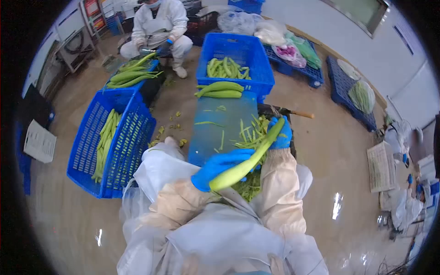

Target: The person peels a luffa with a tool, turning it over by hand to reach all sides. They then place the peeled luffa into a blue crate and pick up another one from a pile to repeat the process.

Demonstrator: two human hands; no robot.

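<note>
A long, pale green gourd (250, 162) lies slantwise between my gloved hands, its lighter end toward my lap. My left hand (217, 168), in a blue glove, is closed around the lower end. At the darker upper end, my right hand (283, 137), also in a blue glove, wraps the gourd; whether it holds a tool as well is hidden. Below them, green peelings (250, 133) are heaped on the right side of a blue board (206, 142), with more fallen between my knees. Two whole gourds (222, 90) rest at the board's far end.
Beyond the board stands a blue crate (233, 46) with gourds inside. Another blue crate (130, 133) is at my left. A knife with a wooden handle (302, 114) lies right of the board. Across from me a co-worker (160, 23) sits near piled gourds (130, 75).
</note>
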